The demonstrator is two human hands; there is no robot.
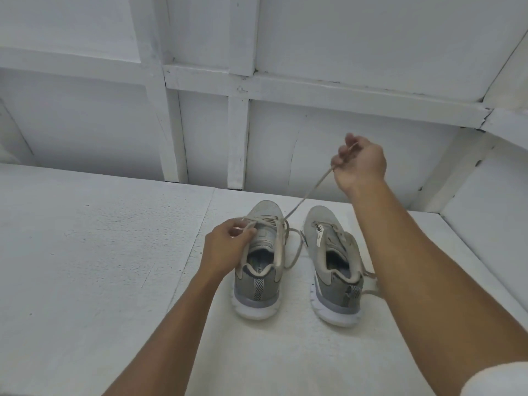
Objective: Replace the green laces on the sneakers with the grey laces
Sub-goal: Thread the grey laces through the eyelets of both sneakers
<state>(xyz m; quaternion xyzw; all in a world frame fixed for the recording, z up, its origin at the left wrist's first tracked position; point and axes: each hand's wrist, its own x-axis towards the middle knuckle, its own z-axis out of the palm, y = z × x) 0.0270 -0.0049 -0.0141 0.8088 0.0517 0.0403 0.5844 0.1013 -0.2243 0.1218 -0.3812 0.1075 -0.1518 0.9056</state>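
Note:
Two grey sneakers with white soles stand side by side on a white surface, heels toward me. My left hand (225, 247) rests on the left sneaker (258, 281) at its upper eyelets and pinches the grey lace there. My right hand (360, 162) is raised above and beyond the shoes, shut on the free end of that grey lace (307, 195), which runs taut from the left sneaker's eyelets up to the fist. Another part of the lace loops down the shoe's right side. The right sneaker (334, 270) carries a loose grey lace that trails off to its right.
The white surface (100, 267) has a seam running down to the left of the shoes. A white panelled wall (200, 124) with upright and cross battens rises behind. A raised white ledge (471, 224) borders the right side.

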